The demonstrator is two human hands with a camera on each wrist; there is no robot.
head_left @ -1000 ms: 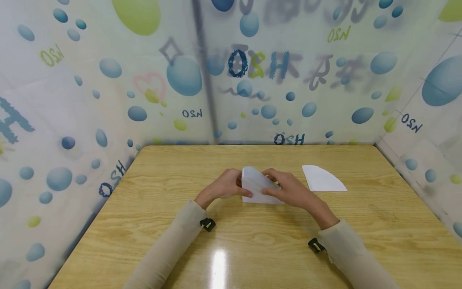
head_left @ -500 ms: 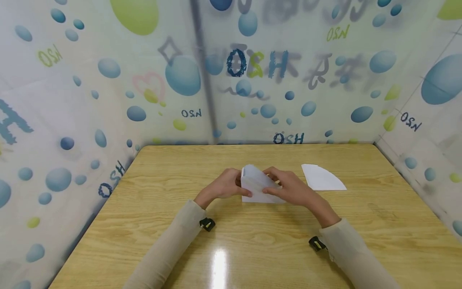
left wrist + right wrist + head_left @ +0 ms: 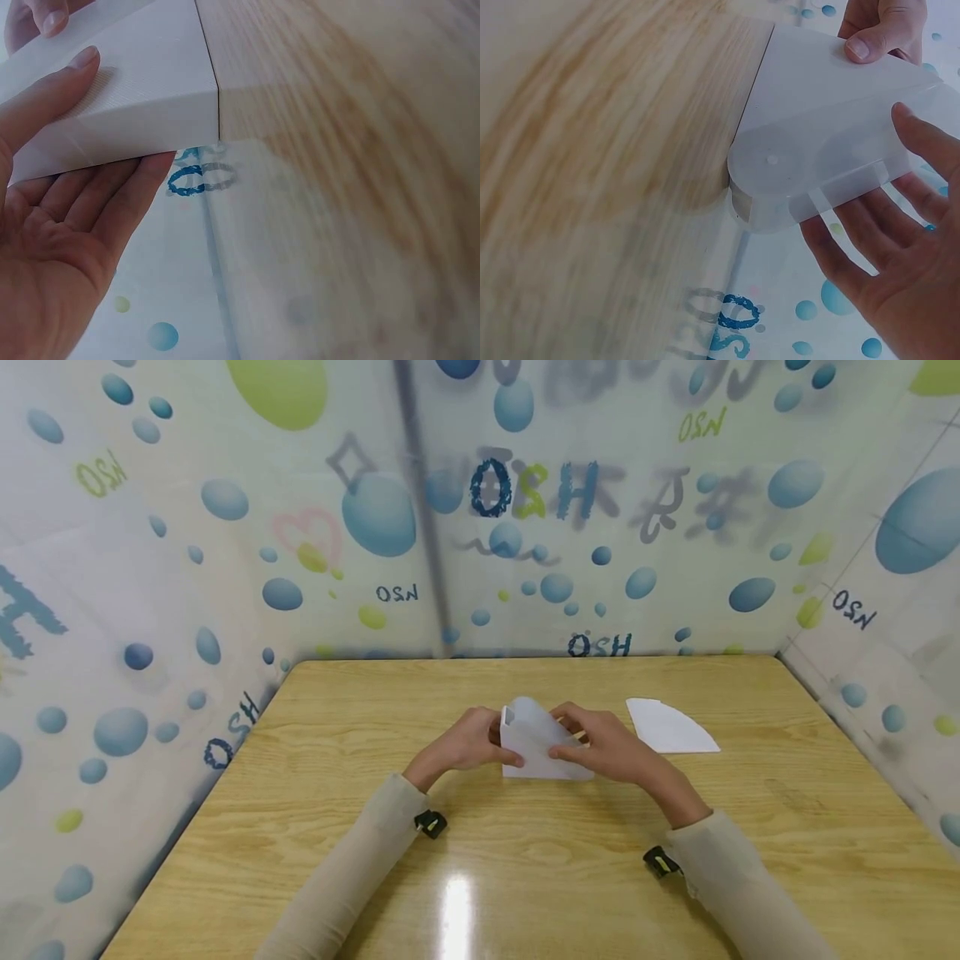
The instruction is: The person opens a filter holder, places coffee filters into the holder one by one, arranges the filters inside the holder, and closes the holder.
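A white wedge-shaped box (image 3: 534, 766) stands on the table between both hands. Over its sloping upper side lies a translucent cover (image 3: 840, 154) with a rounded end, and a small gap shows at that end. My left hand (image 3: 474, 739) grips the box at its left side. In the left wrist view the thumb presses the white textured face (image 3: 157, 67), while the fingers lie along the far side. My right hand (image 3: 600, 747) pinches the translucent cover, thumb on the near face and fingers behind, as the right wrist view shows.
Behind my right hand, a flat white quarter-circle piece (image 3: 673, 728) lies on the wooden table (image 3: 360, 718). A printed cloth wall (image 3: 300, 552) with blue and green spots rises beyond the back edge. Small black clips (image 3: 431, 824) hang near both wrists.
My right hand has shifted slightly right. The cover's rounded end has moved a little up and right, so the gap at the upper left corner shows more. My left hand stays in place.
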